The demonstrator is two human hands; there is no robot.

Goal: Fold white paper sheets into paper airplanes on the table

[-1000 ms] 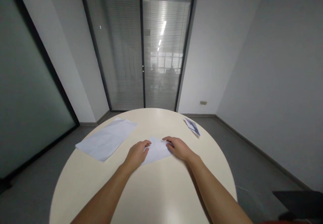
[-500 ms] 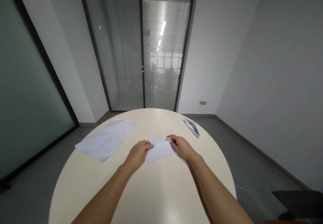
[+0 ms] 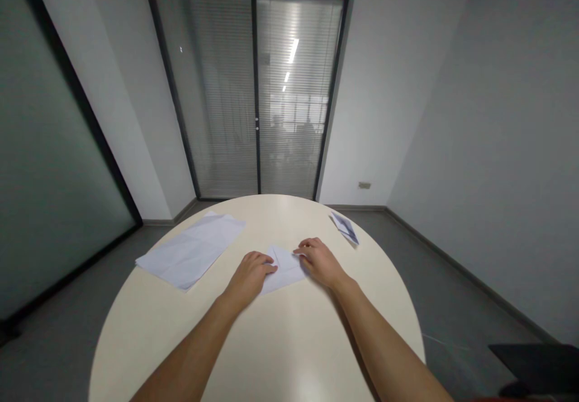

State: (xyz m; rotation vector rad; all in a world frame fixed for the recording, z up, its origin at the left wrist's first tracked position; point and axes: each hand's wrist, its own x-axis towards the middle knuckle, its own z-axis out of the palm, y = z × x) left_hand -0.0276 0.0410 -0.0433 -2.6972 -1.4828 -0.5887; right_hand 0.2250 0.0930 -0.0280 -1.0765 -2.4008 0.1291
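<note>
"Two hands, one folded paper (image 3: 286,275). Where's it lying?"

"Flat on the table (image 3: 280,347), about midway between left and right edges, well in from the far edge. Near edge of the table is out of frame."

"Long axis?"

"Side to side, slightly slanted: right end a bit closer to the far edge. Runs from one hand to the other, roughly."

"Which hand's nearer?"

"Neither. Left hand (image 3: 251,276) covers the left end, right hand (image 3: 319,263) touches the right end. Bare strip of paper shows between them; that's the relation that counts."

"Grip?"

"Left: fingers reach inward over the paper, thumb close to them, looks like pressing. Pinch or just resting, can't tell. Right: fingers bent, narrow gap to the thumb, tips at the paper's edge. Whether it's pinched there, can't tell either."

"Anything else on the table?"

"Loose sheets (image 3: 192,251) by the left edge, well apart from the left hand. Small folded card (image 3: 345,228) by the far right edge, beyond the right hand, not touching it."
</note>
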